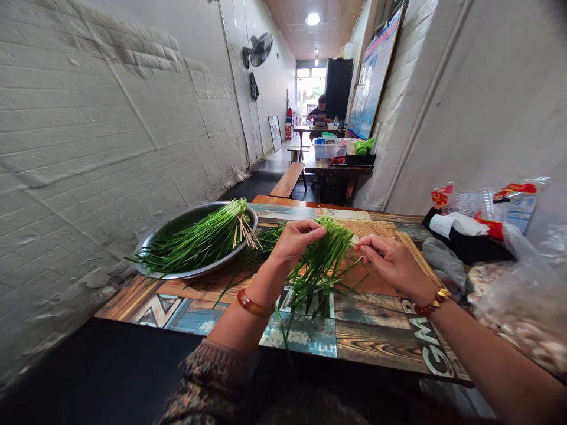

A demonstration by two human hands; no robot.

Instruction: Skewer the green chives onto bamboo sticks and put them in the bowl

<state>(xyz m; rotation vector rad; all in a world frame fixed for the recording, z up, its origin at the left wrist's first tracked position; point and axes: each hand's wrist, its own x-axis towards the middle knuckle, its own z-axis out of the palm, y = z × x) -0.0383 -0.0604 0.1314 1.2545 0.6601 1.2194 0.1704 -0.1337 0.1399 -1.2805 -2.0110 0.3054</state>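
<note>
Green garlic chives [325,260] hang in a bunch over the table, their pale cut ends gathered at the top. My left hand [296,241] is closed, pinching the bunch near those ends. Just to the right, my right hand [392,262] is closed in a pinch on a thin bamboo skewer [354,241] whose far end meets the chives. Left of both hands, a metal basin [150,227] holds a pile of skewered chives [199,236], with bamboo sticks [243,231] poking out over its rim. Long bare skewers [419,257] lie beyond my right hand.
A patterned wood-look table [305,336] spans the front. Plastic bags of pale food [516,319] and a black container [469,239] crowd the right. A bench [289,179] and dark table [339,168] stand ahead; a person [319,111] sits farther back.
</note>
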